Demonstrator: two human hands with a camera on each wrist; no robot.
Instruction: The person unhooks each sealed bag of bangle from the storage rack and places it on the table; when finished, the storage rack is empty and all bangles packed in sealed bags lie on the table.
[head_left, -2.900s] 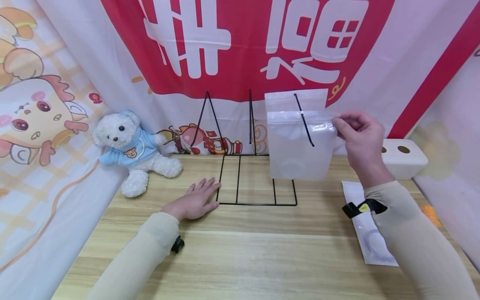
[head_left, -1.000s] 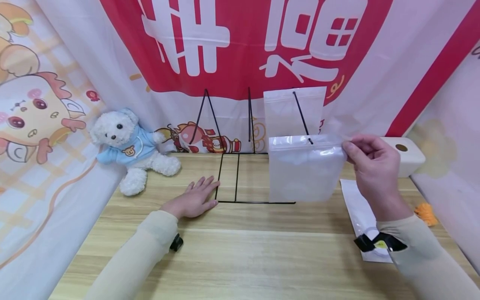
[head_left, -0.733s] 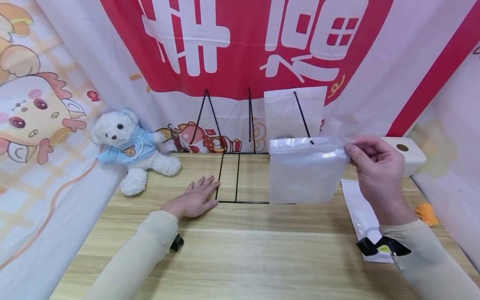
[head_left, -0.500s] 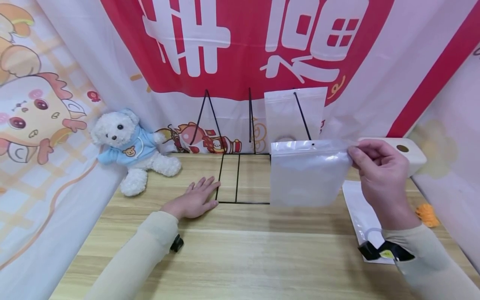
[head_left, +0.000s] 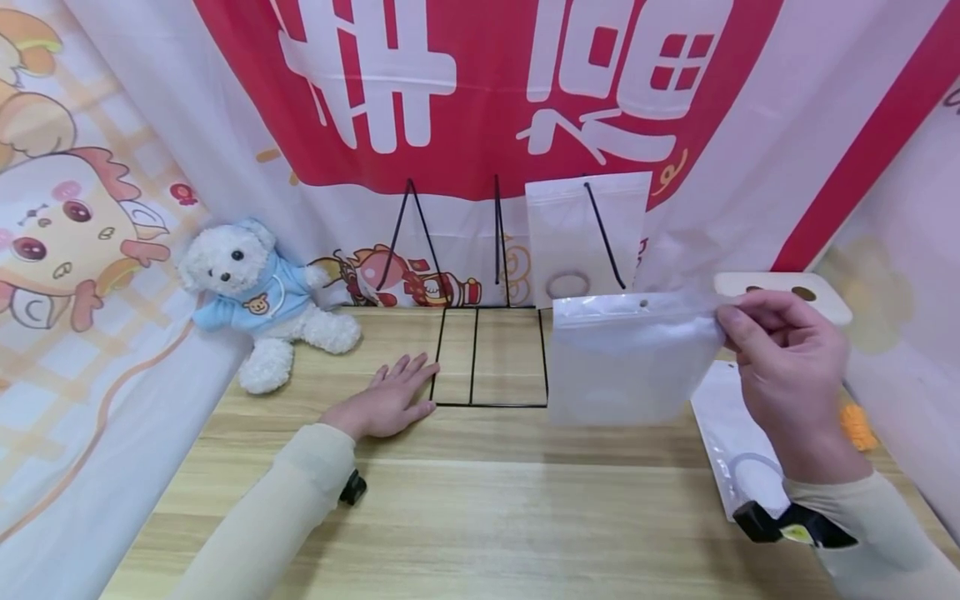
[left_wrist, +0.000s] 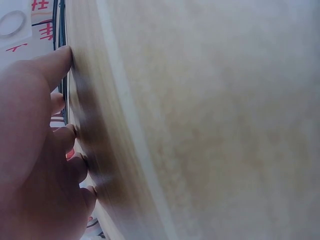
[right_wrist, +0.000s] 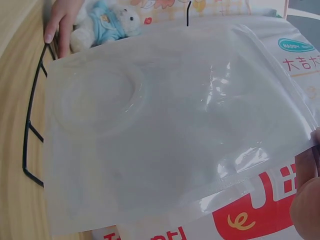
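Observation:
My right hand (head_left: 795,375) pinches the upper right corner of a translucent zip-lock bag (head_left: 633,362), held off the hook with its small hang hole showing. A faint ring shape (right_wrist: 100,97) shows in the bag in the right wrist view. Behind it, a second zip-lock bag (head_left: 570,225) with a ring inside hangs on the right hook (head_left: 603,237) of a black wire display rack (head_left: 491,406). My left hand (head_left: 382,400) rests flat on the table with fingers spread, fingertips at the left side of the rack's base.
A white teddy bear (head_left: 273,292) in a blue hoodie sits at the back left. On the right lie another zip-lock bag (head_left: 727,425), a white box with round holes (head_left: 828,300) and an orange object (head_left: 857,427). Printed cloth (head_left: 480,100) hangs behind the wooden table (head_left: 480,517).
The bag in my right hand has come forward along the hook and off its tip, then lower and to the right, uncovering the bag behind. My left hand stays put.

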